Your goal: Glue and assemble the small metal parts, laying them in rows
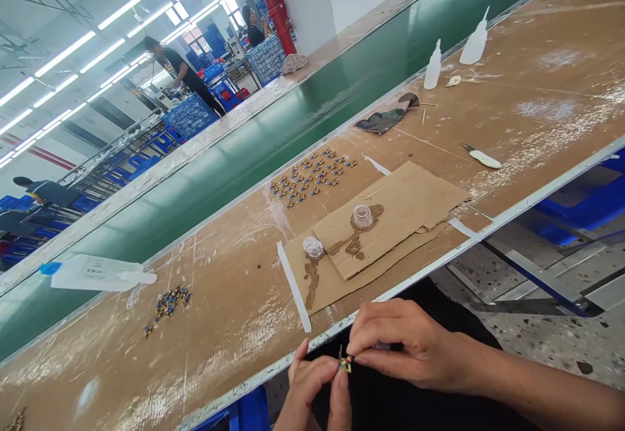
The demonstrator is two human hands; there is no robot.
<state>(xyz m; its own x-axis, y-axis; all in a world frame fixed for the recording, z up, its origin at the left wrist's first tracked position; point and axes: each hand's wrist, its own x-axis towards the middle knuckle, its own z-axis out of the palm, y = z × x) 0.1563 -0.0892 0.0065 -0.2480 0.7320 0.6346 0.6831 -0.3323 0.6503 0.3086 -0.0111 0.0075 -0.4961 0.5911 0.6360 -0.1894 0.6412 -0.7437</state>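
Observation:
Below the workbench's near edge, my left hand [315,389] pinches a tiny multicoloured component [345,362] between thumb and fingertips. My right hand [407,346] is closed in a pinch and touches the same component from the right; a thin tool seems to lie in its fingers, too small to name. Both hands sit over my dark lap. On the bench above lie rows of small blue parts [312,176] and a loose heap of similar parts [167,305].
Stained cardboard sheets [390,222] carry two small clear cups [362,215] [313,247]. Two white squeeze bottles [432,66] [474,41] stand far right, a rag [383,118] and a white-handled blade [482,157] nearby. A green conveyor belt [273,138] runs behind. People work in the background.

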